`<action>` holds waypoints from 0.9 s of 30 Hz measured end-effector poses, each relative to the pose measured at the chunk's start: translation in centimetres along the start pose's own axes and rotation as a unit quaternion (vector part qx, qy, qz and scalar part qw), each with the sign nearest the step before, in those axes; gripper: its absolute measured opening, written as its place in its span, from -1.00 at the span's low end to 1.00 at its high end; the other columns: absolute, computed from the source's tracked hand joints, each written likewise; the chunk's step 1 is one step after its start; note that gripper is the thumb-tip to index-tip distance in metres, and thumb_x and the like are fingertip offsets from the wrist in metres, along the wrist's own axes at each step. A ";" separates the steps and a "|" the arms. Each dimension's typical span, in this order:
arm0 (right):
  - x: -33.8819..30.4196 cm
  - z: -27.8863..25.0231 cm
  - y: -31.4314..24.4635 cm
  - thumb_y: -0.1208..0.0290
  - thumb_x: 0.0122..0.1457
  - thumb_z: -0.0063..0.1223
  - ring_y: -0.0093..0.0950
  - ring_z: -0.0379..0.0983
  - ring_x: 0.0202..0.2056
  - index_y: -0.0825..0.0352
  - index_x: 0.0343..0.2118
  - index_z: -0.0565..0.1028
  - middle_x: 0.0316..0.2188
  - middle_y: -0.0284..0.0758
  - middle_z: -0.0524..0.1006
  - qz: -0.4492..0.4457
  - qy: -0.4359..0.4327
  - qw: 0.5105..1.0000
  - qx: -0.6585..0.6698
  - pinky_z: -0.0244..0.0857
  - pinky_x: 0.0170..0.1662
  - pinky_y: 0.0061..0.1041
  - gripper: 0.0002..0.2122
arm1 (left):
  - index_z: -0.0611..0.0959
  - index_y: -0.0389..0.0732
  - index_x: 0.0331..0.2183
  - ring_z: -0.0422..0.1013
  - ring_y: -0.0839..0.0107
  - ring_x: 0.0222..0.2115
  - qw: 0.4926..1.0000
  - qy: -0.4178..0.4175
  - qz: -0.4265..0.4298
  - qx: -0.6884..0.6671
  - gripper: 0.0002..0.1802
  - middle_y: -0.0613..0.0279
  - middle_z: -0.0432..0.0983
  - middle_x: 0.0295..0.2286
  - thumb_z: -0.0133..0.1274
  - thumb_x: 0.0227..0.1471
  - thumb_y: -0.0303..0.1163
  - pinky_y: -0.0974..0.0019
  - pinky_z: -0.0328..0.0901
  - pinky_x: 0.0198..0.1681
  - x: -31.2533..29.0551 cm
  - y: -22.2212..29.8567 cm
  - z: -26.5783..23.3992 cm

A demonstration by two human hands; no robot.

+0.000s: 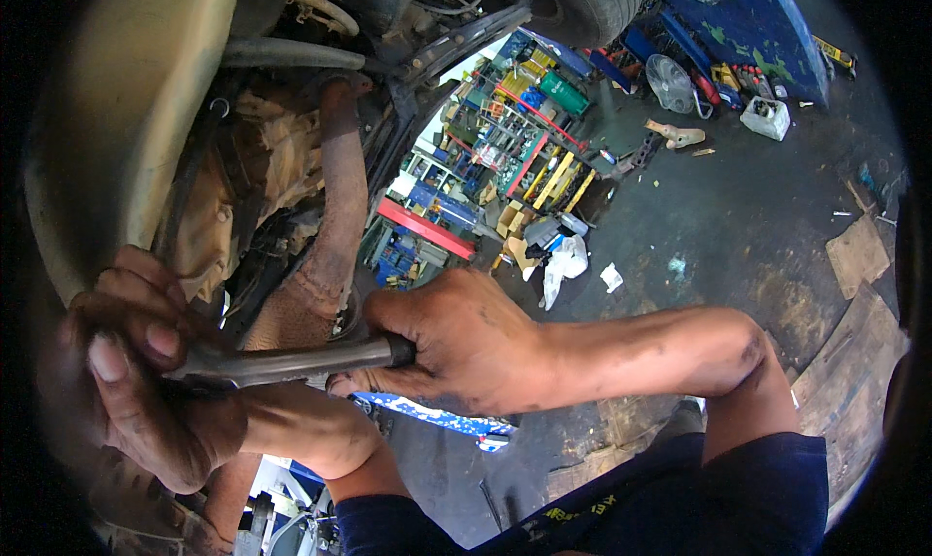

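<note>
Wrench [291, 360]: grey metal bar, held level under the car's underside, just below a rusty exhaust pipe [330, 236]. Left hand [146, 381]: fingers curled tight round its left end. Right hand [466, 347]: fingers wrapped round its right end. Beyond: tyre [592, 3], parts shelves [485, 158], stained floor [718, 226].

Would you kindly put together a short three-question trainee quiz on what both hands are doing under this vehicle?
1. True or false: both hands grip one metal tool handle.
2. Which hand holds the end with the dark grip: left or right?
3. What rusty part runs just behind the hands? A. exhaust pipe B. tyre C. shelf rack

Key: 1 true; 2 right, while the left hand wraps the other end; 3 A.
</note>
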State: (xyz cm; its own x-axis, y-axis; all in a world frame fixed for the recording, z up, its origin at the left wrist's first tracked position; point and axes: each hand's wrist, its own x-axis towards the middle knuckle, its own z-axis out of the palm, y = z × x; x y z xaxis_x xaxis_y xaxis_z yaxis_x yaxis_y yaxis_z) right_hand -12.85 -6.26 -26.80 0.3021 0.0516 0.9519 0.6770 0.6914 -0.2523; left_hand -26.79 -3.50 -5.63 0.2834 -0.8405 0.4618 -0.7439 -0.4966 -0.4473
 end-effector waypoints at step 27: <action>-0.2 5.9 -0.2 -0.10 0.16 0.29 -0.28 0.41 -0.61 0.39 -0.41 0.56 -0.69 -0.10 0.42 0.023 0.081 0.995 0.049 0.29 -0.50 -0.30 -0.49 | 0.65 -0.41 -0.20 0.41 0.49 -0.57 0.995 0.093 0.007 0.017 -0.80 0.04 0.55 -0.44 0.16 0.07 -0.62 0.49 0.31 -0.49 0.6 0.5 3.2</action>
State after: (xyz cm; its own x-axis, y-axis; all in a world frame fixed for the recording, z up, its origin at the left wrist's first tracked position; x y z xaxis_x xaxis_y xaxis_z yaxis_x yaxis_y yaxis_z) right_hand -17.05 -2.18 -25.94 0.4401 -0.0264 0.8976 0.5943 0.7579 -0.2691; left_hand -25.08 -4.99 -8.01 0.1541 -0.7935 0.5887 -0.7252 -0.4955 -0.4781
